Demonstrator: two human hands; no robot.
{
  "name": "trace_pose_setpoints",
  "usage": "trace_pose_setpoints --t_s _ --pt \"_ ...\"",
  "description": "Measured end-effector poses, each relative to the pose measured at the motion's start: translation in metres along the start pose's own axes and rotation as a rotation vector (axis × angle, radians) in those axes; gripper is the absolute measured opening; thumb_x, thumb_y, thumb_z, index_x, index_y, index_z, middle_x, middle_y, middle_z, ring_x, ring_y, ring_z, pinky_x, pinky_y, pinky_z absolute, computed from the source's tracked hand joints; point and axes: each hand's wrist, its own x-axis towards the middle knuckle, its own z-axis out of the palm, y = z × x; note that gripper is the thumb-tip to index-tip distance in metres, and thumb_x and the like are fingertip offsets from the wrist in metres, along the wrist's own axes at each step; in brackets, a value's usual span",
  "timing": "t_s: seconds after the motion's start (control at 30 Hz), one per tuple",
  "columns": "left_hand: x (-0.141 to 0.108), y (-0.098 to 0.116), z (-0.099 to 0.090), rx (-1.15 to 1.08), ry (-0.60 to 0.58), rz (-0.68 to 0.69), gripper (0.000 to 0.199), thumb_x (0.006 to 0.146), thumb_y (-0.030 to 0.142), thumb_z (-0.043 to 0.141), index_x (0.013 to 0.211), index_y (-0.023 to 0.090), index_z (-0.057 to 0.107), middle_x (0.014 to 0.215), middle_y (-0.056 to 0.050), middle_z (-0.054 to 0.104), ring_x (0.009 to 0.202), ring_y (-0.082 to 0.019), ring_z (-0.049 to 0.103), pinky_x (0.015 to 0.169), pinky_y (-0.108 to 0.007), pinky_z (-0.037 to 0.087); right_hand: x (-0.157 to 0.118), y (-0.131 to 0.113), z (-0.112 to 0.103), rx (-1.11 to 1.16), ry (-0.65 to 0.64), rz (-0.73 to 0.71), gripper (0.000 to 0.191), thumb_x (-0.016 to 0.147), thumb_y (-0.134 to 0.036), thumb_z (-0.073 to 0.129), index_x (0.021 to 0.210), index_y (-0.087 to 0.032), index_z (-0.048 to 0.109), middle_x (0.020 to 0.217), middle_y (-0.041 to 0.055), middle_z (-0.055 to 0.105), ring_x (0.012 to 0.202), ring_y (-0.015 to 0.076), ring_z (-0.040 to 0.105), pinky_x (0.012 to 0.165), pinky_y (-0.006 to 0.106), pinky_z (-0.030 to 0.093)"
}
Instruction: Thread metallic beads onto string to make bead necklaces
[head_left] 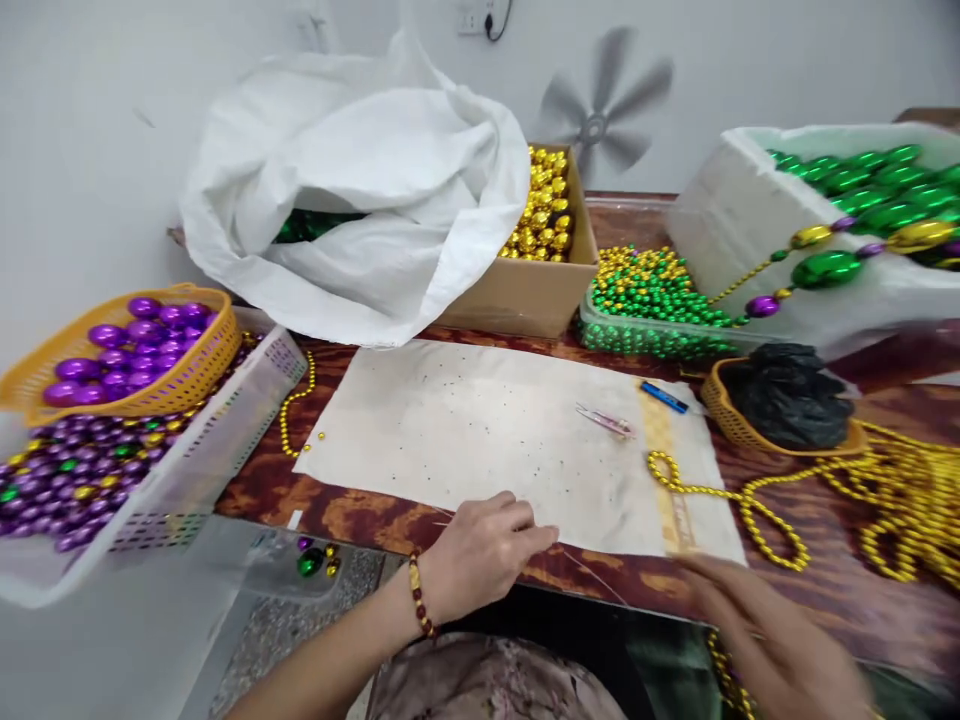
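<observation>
My left hand (487,555), with a beaded bracelet (421,595) on its wrist, is closed at the front edge of a white cloth (465,430). A thin clear thread (596,580) runs out from under its fingers on both sides. My right hand (780,640) is smeared by motion off the cloth's front right corner, and its fingertips do not show clearly. Below it hangs a gold bead string (724,670). Pink-handled tweezers (604,422) and a blue marker-like stick (664,397) lie on the cloth. A gold bead chain (776,490) loops over its right end.
On the left are an orange basket (217,345) of purple beads and a white crate (255,400). At the back stand a white sack (360,130), a gold-bead box (517,300), a green-bead tub (637,335) and a foam box (720,220). A small basket (739,425) holds black plastic.
</observation>
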Motion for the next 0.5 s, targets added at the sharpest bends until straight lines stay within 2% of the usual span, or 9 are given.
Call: trace_pose_setpoints --t_s 0.07,0.13,0.2,0.27,0.33,0.43,0.5 --pt "0.0 0.004 -0.002 -0.006 0.023 0.03 0.02 0.096 0.011 0.043 0.105 0.017 0.061 0.084 -0.005 0.064 0.078 -0.018 0.059 0.067 -0.029 0.049 -0.003 -0.032 0.018 0.097 -0.241 -0.239 0.028 0.092 -0.04 0.055 0.105 -0.026 0.076 0.101 0.0081 0.076 0.09 0.0237 0.073 0.076 0.032 0.059" --pt "-0.003 0.003 -0.003 -0.034 0.087 -0.004 0.017 0.096 0.01 0.042 0.096 0.017 0.057 0.082 -0.004 0.063 0.075 -0.017 0.059 0.065 -0.028 0.049 0.0 -0.061 0.044 0.108 -0.439 -0.395 0.032 0.098 -0.022 0.043 0.109 -0.026 0.073 0.099 0.0068 0.076 0.087 0.019 0.072 0.074 0.027 0.057" --pt "-0.007 -0.003 -0.002 -0.054 0.113 -0.041 0.017 0.095 0.008 0.042 0.088 0.019 0.053 0.078 -0.002 0.062 0.068 -0.016 0.059 0.06 -0.027 0.047 0.005 -0.077 0.067 -0.054 -0.49 -0.454 0.031 0.096 -0.015 0.044 0.103 -0.023 0.073 0.086 0.006 0.074 0.074 0.0175 0.07 0.063 0.023 0.052" --pt "-0.006 -0.012 -0.001 -0.061 0.085 -0.035 0.019 0.093 0.007 0.043 0.084 0.02 0.052 0.074 -0.001 0.061 0.064 -0.016 0.059 0.056 -0.027 0.046 0.011 -0.079 0.078 -0.224 -0.506 -0.451 0.026 0.092 -0.011 0.048 0.094 -0.022 0.072 0.074 0.0037 0.072 0.062 0.0161 0.067 0.055 0.021 0.044" --pt "-0.001 -0.019 -0.004 -0.052 0.07 0.002 0.017 0.092 0.007 0.045 0.09 0.02 0.055 0.08 -0.002 0.064 0.071 -0.018 0.062 0.06 -0.028 0.05 0.015 -0.068 0.078 -0.292 -0.496 -0.388 0.024 0.089 -0.008 0.05 0.086 -0.022 0.069 0.069 0.0021 0.071 0.057 0.0153 0.065 0.053 0.02 0.04" --pt "0.014 -0.03 -0.015 -0.019 0.148 0.035 0.026 0.093 0.01 0.048 0.116 0.019 0.057 0.106 -0.009 0.067 0.102 -0.024 0.062 0.084 -0.038 0.054 0.015 -0.036 0.063 -0.17 -0.374 -0.193 0.023 0.092 -0.016 0.047 0.084 -0.022 0.068 0.069 0.0016 0.073 0.058 0.0165 0.067 0.055 0.021 0.043" --pt "0.025 -0.038 -0.024 -0.018 0.213 -0.006 0.031 0.094 0.013 0.049 0.124 0.019 0.056 0.116 -0.011 0.065 0.111 -0.025 0.059 0.091 -0.04 0.053 0.008 -0.013 0.051 -0.026 -0.229 -0.031 0.025 0.095 -0.03 0.046 0.087 -0.023 0.069 0.066 0.0014 0.072 0.058 0.0184 0.068 0.056 0.024 0.048"
